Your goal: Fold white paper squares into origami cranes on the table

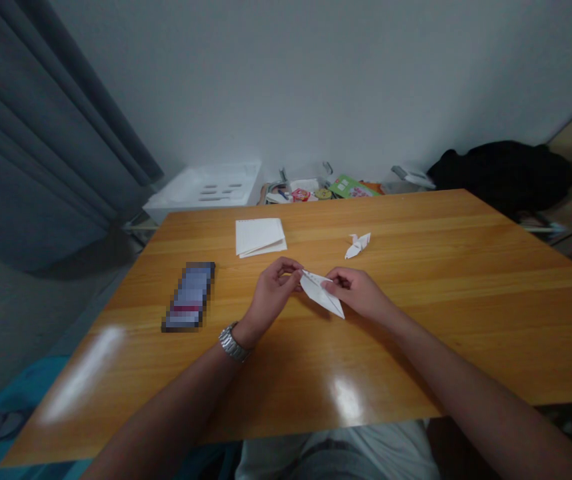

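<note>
A small piece of folded white paper [322, 293], roughly diamond-shaped with creases, is held just above the wooden table between my two hands. My left hand [279, 283], with a metal watch on its wrist, pinches the paper's upper left corner. On the right edge, my right hand [359, 290] grips it with the thumb lying on top; its other fingers are partly hidden beneath. Beyond my right hand lies a small folded paper crane [357, 245]. A folded sheet of lined white paper [259, 236] rests beyond my left hand.
A phone [189, 297], blurred into blocks, lies on the left of the wooden table [466, 267]. Behind the far edge stand a white plastic tray [211, 187] and a clutter of packets with a green booklet [349, 187]. Black cloth [501, 173] is heaped at the back right.
</note>
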### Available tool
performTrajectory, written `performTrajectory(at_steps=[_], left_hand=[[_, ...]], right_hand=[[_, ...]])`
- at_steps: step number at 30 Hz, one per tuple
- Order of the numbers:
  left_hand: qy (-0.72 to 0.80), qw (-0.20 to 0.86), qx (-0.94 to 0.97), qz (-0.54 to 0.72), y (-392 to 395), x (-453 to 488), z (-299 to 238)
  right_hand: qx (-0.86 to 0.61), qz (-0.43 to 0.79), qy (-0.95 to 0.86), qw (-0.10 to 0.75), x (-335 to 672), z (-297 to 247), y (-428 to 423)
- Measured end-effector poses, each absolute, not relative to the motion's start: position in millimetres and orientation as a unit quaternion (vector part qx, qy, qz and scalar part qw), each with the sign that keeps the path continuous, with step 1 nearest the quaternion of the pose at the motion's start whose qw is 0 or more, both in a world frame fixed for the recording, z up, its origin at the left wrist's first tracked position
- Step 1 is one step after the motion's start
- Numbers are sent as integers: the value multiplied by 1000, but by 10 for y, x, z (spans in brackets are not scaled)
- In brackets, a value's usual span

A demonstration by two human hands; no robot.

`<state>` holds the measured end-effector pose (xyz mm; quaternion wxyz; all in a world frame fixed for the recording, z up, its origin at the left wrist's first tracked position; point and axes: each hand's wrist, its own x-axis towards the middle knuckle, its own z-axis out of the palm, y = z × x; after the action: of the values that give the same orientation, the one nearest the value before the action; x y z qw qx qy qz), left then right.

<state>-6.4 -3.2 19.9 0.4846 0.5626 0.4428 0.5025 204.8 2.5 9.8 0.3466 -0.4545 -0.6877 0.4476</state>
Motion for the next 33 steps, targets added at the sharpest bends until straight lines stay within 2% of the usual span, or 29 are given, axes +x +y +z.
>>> performTrajectory(at_steps=[6,13,33], left_hand=[[416,498,552,524,-33,-42,153],[425,450,589,519,-82,-18,223],[447,472,558,516,-40,-20,187]], right_hand=[[-468,427,-691,349,2049,97,12],[-472,417,-692,353,2050,107,12],[-455,450,-681,355,2043,119,-13]])
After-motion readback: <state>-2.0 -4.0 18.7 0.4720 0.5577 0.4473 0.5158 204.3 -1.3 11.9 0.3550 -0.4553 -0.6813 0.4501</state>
